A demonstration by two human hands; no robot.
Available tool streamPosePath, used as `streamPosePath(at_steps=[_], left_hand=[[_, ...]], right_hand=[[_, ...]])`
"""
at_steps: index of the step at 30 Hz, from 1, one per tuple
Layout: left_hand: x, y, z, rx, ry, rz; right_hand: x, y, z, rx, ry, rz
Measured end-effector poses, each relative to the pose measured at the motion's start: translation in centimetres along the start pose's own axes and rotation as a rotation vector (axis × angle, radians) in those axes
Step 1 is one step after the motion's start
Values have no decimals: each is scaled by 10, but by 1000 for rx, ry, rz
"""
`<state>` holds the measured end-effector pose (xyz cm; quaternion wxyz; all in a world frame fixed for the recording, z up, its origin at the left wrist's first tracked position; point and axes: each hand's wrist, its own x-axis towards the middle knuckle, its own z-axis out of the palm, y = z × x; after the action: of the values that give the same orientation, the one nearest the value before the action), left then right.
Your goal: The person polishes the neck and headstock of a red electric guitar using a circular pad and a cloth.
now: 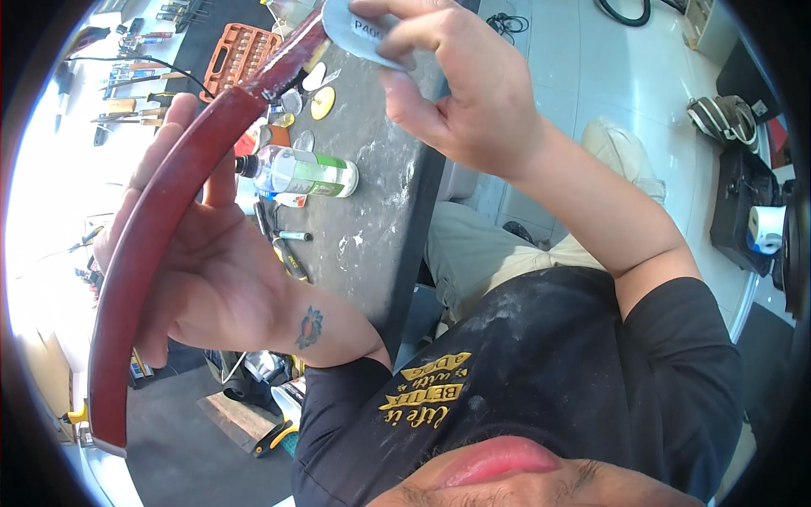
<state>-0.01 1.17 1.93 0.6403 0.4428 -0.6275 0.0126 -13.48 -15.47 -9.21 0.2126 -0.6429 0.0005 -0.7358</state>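
In my left hand [211,287] rests a long, curved, dark red piece [165,228], shaped like a sheathed short sword. My palm and fingers are behind it, holding it at a slant over the workbench. Past a joint it narrows to a straighter end [287,63] with whitish scuffs or dust. My right hand [473,93] pinches a round grey sanding disc [351,34] between thumb and fingers. The disc lies against or right beside that narrow end; whether it touches cannot be made out. Part of the disc is hidden by my fingers.
A dark, dust-marked workbench [372,228] holds a clear bottle with a green label [308,173], an orange socket case [241,59], a yellow disc [323,103] and a yellow-black tool [289,258]. Several hand tools [135,106] line the left. A wood offcut [241,418] lies below.
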Motion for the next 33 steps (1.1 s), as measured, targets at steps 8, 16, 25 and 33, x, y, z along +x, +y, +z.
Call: streamPosePath(at_steps=[8, 16, 25, 33], left_hand=[[2, -1, -13, -253, -93, -8], [-1, 4, -1, -111, 3, -14], [2, -1, -3, -344, 2, -9], [-1, 2, -7, -412, -12, -36]], right_hand=[[-11, 32, 24, -198, 82, -223], [-20, 35, 25, -385, 45, -234], [-18, 5, 35, 49, 184, -35], [-9, 5, 24, -348, 4, -60]])
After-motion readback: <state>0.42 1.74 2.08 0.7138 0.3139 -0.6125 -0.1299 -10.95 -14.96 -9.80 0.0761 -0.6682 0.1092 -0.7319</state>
